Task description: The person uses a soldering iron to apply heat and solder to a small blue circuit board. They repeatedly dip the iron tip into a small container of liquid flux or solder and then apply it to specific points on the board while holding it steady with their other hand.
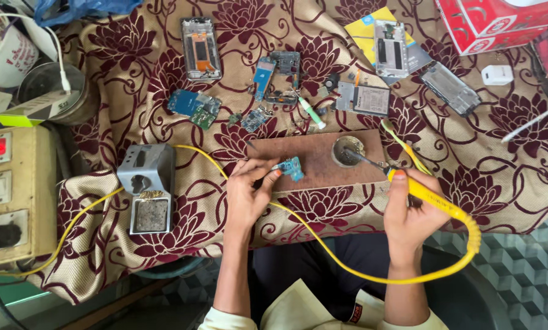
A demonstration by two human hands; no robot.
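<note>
A bench point(500, 183) draped in a beige cloth with dark red flower patterns is carrying everything here, and a brown rectangular wooden board point(323, 159) is lying on it in front of the person. At the left, a beige switch box with a red button point(8, 189) is sitting at the bench edge, and beside it a grey soldering station with a square sponge tray point(147, 186) is feeding a long yellow cable point(323, 244) that is looping below the arms and up to the right. Farther back, several stripped phone frames point(200, 49) and small blue and green circuit boards point(194, 105) are lying scattered, well apart from the hands. The right hand point(411, 211) is gripping a yellow-handled soldering iron point(408, 183), its fingers wrapped around the handle, and the metal tip is reaching into a small round metal tin point(347, 150) standing on the board; whether the tip is touching the contents is hard to make out. The left hand point(249, 189) is pinching a small blue circuit board piece point(291, 167) between thumb and fingertips, holding it over the near edge of the wooden board, just left of the tin.
</note>
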